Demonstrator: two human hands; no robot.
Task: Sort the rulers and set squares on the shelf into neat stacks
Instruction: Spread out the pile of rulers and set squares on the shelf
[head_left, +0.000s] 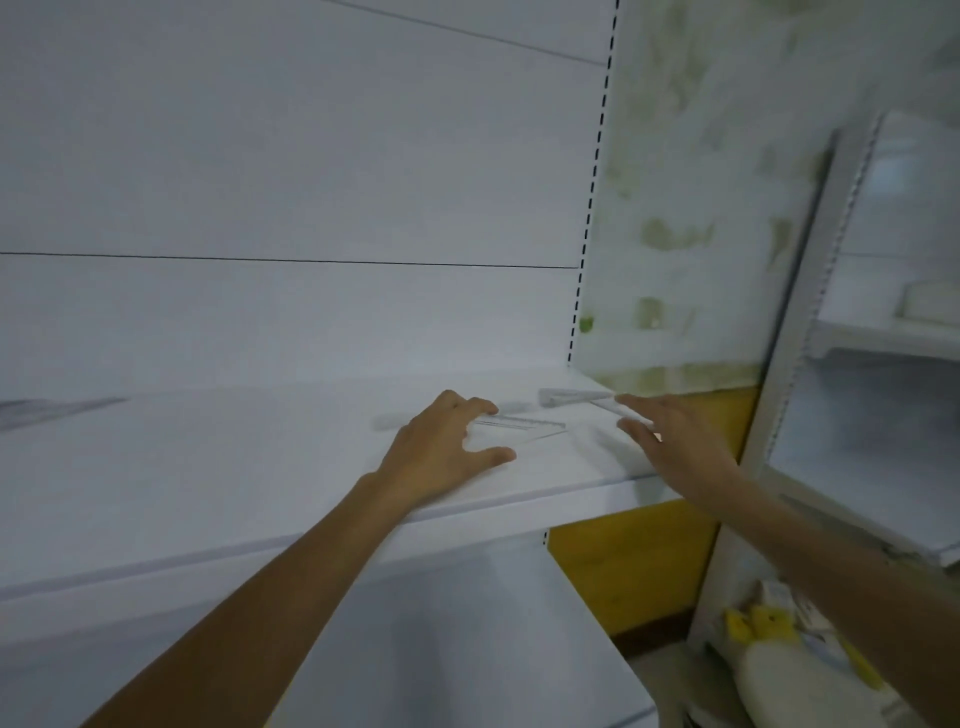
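Gathering looks to be the step in hand: left hand (441, 447) spans a clear set square (524, 428) lying flat on the white shelf (208, 467), fingers (480, 405) curled over its far edge, thumb at the near one. Right hand (670, 441), fingers straight and apart, reaches a second clear piece (571, 397) near the back corner. Next, probably: slide that piece over and align edges.
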